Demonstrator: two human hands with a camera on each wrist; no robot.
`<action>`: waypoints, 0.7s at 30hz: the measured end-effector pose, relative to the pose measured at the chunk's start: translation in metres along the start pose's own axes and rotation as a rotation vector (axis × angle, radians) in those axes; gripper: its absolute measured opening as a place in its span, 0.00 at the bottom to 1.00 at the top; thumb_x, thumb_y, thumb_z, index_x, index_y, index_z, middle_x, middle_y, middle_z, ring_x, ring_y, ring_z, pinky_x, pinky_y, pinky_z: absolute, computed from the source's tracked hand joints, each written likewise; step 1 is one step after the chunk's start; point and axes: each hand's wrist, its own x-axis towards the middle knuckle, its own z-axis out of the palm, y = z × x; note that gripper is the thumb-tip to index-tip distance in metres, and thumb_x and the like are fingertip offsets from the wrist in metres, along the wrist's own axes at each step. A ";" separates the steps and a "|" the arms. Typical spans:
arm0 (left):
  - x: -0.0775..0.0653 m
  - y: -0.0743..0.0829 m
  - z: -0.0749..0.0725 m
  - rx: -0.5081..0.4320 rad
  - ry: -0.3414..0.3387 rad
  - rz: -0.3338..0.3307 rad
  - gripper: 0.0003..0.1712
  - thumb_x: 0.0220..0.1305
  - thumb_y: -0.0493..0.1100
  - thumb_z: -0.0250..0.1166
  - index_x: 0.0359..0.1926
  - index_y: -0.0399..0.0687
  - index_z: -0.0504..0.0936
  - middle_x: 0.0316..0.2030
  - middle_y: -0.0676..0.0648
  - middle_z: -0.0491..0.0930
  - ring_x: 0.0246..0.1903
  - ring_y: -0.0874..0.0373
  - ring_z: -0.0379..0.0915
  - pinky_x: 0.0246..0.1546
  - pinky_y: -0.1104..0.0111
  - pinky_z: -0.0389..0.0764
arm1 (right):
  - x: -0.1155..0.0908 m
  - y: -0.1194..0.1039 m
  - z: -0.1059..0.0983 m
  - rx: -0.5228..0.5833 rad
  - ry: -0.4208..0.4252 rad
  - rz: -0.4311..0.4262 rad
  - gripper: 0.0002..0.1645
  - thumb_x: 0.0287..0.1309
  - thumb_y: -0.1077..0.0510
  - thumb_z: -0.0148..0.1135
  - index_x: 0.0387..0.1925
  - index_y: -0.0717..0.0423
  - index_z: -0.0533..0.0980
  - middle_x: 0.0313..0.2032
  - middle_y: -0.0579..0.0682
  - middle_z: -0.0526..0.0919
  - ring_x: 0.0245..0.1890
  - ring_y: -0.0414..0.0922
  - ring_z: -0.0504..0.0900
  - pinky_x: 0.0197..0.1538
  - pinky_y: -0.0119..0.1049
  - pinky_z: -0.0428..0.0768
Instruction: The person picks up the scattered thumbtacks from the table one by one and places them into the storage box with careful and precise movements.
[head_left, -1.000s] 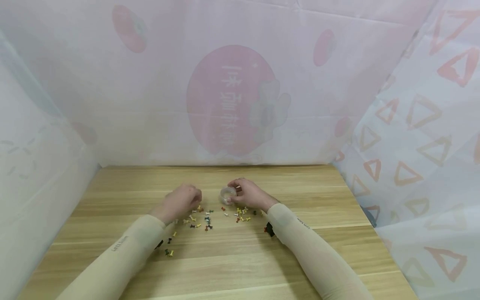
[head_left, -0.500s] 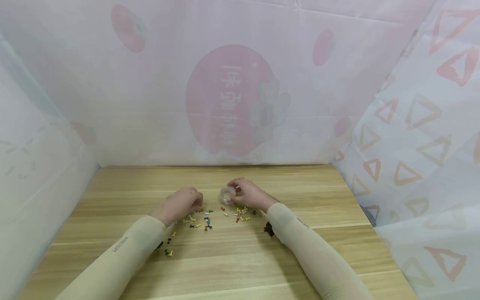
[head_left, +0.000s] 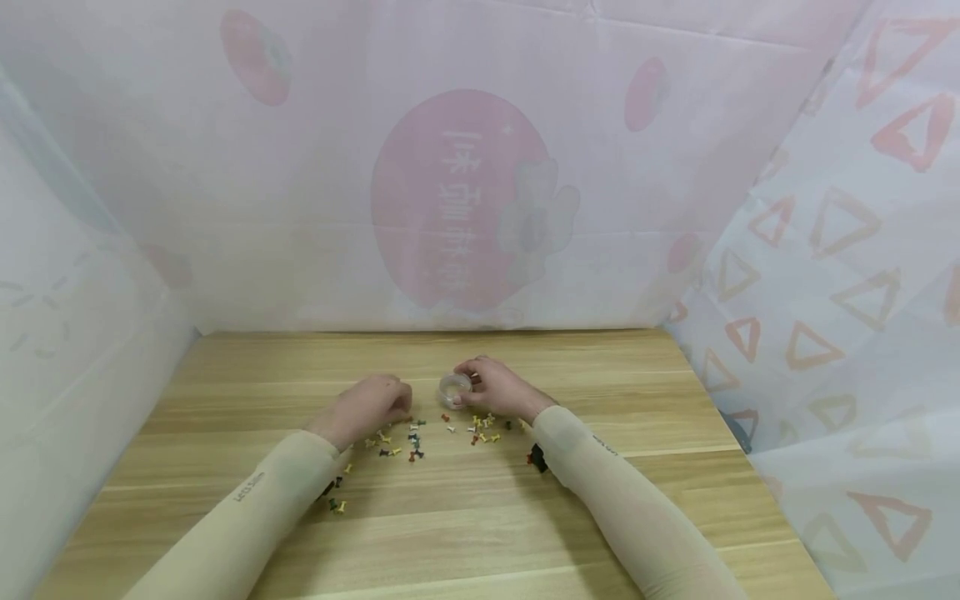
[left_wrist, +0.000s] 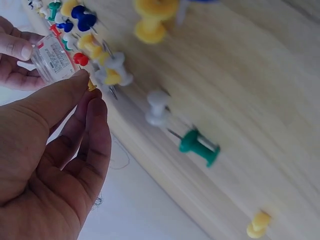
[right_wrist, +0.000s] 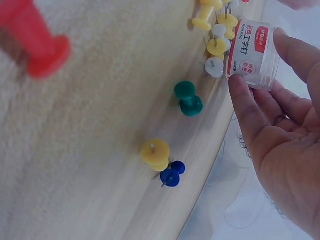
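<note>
My left hand [head_left: 369,408] pinches a yellow push pin [left_wrist: 91,86] between thumb and fingertips, low over the wooden table. Just right of it, my right hand [head_left: 501,388] grips a small clear plastic jar [head_left: 454,391] with thumb and fingers around its sides. The right wrist view shows the jar's white and red label [right_wrist: 248,45]. Loose push pins lie in front of both hands: a green pin [left_wrist: 199,147] and a white pin [left_wrist: 158,107] near the left, another green pin [right_wrist: 188,98] and a yellow pin [right_wrist: 155,154] near the right.
Several coloured push pins are scattered over the middle of the wooden table [head_left: 465,533], some with points sticking up. A black object [head_left: 539,458] sits beside the right forearm. Printed sheets [head_left: 315,250] stand behind and along both sides.
My left hand has shifted slightly right, nearer the jar, covering where a yellow pin lay by its fingertips. My right hand and the jar have stayed in place.
</note>
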 end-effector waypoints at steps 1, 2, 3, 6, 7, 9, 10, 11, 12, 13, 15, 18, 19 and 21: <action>0.001 0.001 0.000 -0.009 0.001 -0.003 0.03 0.66 0.39 0.71 0.34 0.50 0.84 0.32 0.55 0.81 0.31 0.63 0.72 0.39 0.65 0.80 | 0.000 0.000 0.000 0.000 0.000 0.002 0.34 0.67 0.48 0.68 0.70 0.53 0.72 0.60 0.48 0.76 0.59 0.43 0.78 0.58 0.34 0.80; 0.001 0.002 0.000 -0.017 0.003 -0.005 0.03 0.67 0.39 0.70 0.35 0.50 0.84 0.32 0.55 0.81 0.32 0.63 0.72 0.39 0.64 0.80 | 0.000 0.000 0.000 0.001 -0.001 0.005 0.34 0.67 0.48 0.68 0.70 0.53 0.72 0.60 0.48 0.76 0.60 0.43 0.78 0.58 0.34 0.80; 0.002 0.003 0.000 -0.024 0.003 -0.008 0.03 0.67 0.39 0.70 0.35 0.50 0.84 0.32 0.55 0.81 0.32 0.62 0.72 0.39 0.64 0.80 | 0.000 0.000 0.000 0.001 -0.001 0.008 0.34 0.67 0.48 0.68 0.70 0.53 0.72 0.61 0.47 0.76 0.60 0.43 0.78 0.58 0.34 0.80; 0.004 0.007 0.000 -0.030 0.003 -0.020 0.02 0.68 0.39 0.70 0.37 0.50 0.84 0.33 0.55 0.81 0.32 0.62 0.72 0.40 0.63 0.80 | 0.000 0.000 0.001 0.006 -0.002 0.014 0.34 0.67 0.48 0.68 0.70 0.53 0.71 0.61 0.47 0.75 0.60 0.43 0.78 0.58 0.33 0.80; 0.006 0.008 0.000 -0.031 0.004 -0.023 0.02 0.68 0.40 0.69 0.37 0.50 0.84 0.33 0.55 0.81 0.32 0.62 0.72 0.40 0.63 0.80 | 0.000 0.000 0.001 0.009 -0.002 0.015 0.34 0.67 0.48 0.68 0.70 0.53 0.71 0.61 0.47 0.75 0.60 0.43 0.78 0.58 0.33 0.80; 0.008 0.010 0.000 -0.029 0.007 -0.028 0.02 0.69 0.40 0.69 0.37 0.49 0.84 0.33 0.54 0.81 0.32 0.62 0.72 0.40 0.62 0.80 | 0.000 0.000 0.001 0.013 -0.001 0.014 0.34 0.67 0.48 0.68 0.70 0.53 0.71 0.61 0.48 0.75 0.60 0.43 0.78 0.58 0.33 0.79; 0.009 0.011 0.000 -0.029 0.010 -0.031 0.02 0.69 0.41 0.69 0.38 0.49 0.84 0.33 0.54 0.81 0.33 0.61 0.73 0.40 0.62 0.80 | 0.000 -0.001 0.001 0.016 -0.001 0.013 0.34 0.67 0.48 0.68 0.70 0.53 0.71 0.61 0.48 0.75 0.61 0.44 0.78 0.58 0.33 0.79; 0.009 0.012 0.000 -0.033 0.012 -0.038 0.02 0.69 0.41 0.69 0.39 0.48 0.84 0.34 0.54 0.81 0.33 0.61 0.73 0.41 0.62 0.80 | -0.001 -0.001 0.002 0.015 -0.001 0.013 0.34 0.67 0.48 0.68 0.70 0.53 0.71 0.61 0.48 0.75 0.61 0.44 0.77 0.59 0.33 0.79; 0.010 0.013 0.000 -0.041 0.012 -0.047 0.02 0.69 0.41 0.69 0.40 0.48 0.84 0.34 0.54 0.81 0.34 0.61 0.74 0.42 0.62 0.80 | -0.001 -0.001 0.002 0.017 -0.001 0.013 0.34 0.67 0.48 0.68 0.70 0.53 0.71 0.61 0.48 0.75 0.61 0.44 0.77 0.59 0.33 0.79; 0.011 0.014 -0.001 -0.048 0.012 -0.059 0.03 0.69 0.41 0.69 0.41 0.48 0.85 0.35 0.54 0.81 0.35 0.61 0.74 0.43 0.62 0.81 | -0.001 0.000 0.002 0.018 -0.001 0.013 0.34 0.67 0.48 0.68 0.70 0.53 0.71 0.61 0.48 0.75 0.61 0.44 0.77 0.59 0.33 0.79; 0.012 0.016 -0.002 -0.064 0.012 -0.078 0.04 0.69 0.41 0.69 0.43 0.48 0.85 0.36 0.55 0.81 0.36 0.61 0.75 0.44 0.62 0.81 | -0.001 -0.001 0.001 0.020 0.000 0.013 0.34 0.67 0.48 0.68 0.70 0.53 0.71 0.62 0.48 0.75 0.61 0.44 0.77 0.59 0.34 0.79; 0.015 0.019 -0.004 -0.085 0.020 -0.095 0.06 0.69 0.41 0.69 0.45 0.48 0.86 0.38 0.54 0.82 0.37 0.60 0.76 0.46 0.60 0.82 | -0.001 -0.001 0.001 0.032 0.000 0.015 0.35 0.67 0.47 0.68 0.70 0.53 0.71 0.62 0.48 0.74 0.62 0.44 0.77 0.60 0.34 0.79; 0.016 0.019 -0.004 -0.087 0.025 -0.097 0.06 0.69 0.41 0.69 0.45 0.48 0.86 0.38 0.54 0.82 0.38 0.59 0.76 0.46 0.60 0.82 | -0.002 -0.001 0.001 0.033 -0.001 0.016 0.35 0.67 0.47 0.68 0.70 0.53 0.71 0.62 0.48 0.74 0.62 0.44 0.77 0.60 0.34 0.79; 0.019 0.020 -0.004 -0.092 0.036 -0.101 0.06 0.69 0.41 0.69 0.45 0.48 0.86 0.38 0.53 0.83 0.39 0.59 0.77 0.47 0.59 0.82 | -0.001 -0.001 0.001 0.036 -0.003 0.017 0.35 0.67 0.47 0.68 0.71 0.53 0.71 0.63 0.48 0.74 0.62 0.44 0.77 0.60 0.34 0.79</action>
